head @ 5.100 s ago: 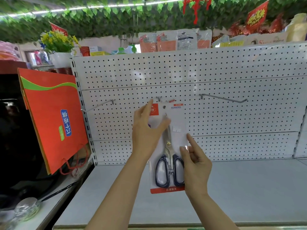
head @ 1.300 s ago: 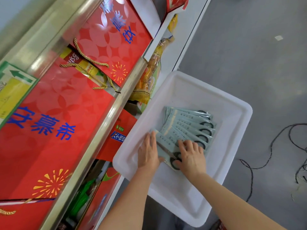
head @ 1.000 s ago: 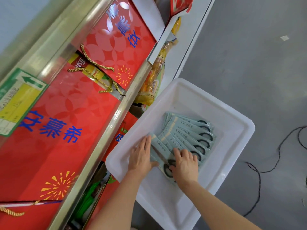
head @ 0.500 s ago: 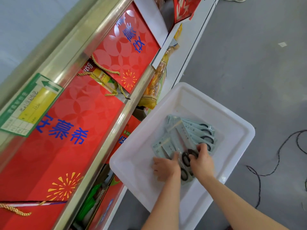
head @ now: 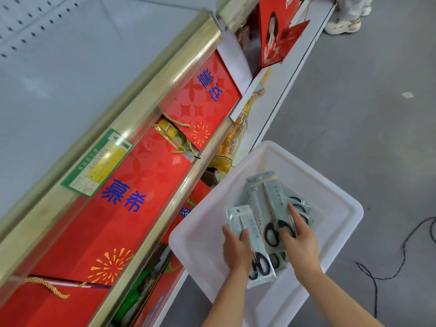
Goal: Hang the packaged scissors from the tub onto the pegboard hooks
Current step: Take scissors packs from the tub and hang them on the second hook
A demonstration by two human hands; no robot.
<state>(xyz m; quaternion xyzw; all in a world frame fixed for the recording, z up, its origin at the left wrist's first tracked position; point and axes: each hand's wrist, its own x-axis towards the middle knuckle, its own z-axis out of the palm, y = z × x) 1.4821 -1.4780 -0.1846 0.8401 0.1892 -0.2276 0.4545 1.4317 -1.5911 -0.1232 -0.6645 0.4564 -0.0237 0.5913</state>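
A white plastic tub (head: 335,204) stands on the floor beside the shelving. Several pale green packs of black-handled scissors lie in it. My left hand (head: 236,251) grips one pack of scissors (head: 250,230) lifted at the stack's left side. My right hand (head: 299,244) holds a second pack (head: 271,204), thumb on its front by the black handles, raised above the rest. More packs (head: 304,208) stay under my right hand. A corner of the pegboard (head: 28,22) shows at the top left; no hooks are in view.
Red gift boxes (head: 132,197) with gold cord handles fill the shelf to the left, behind a metal shelf rail (head: 151,95). A black cable (head: 401,260) trails on the grey floor at the right. Another person's shoes (head: 342,24) stand at the top right.
Both hands went from pressing on the fanned packs to each lifting one pack up out of the stack. The view tilted upward, showing the shelf top and pegboard corner.
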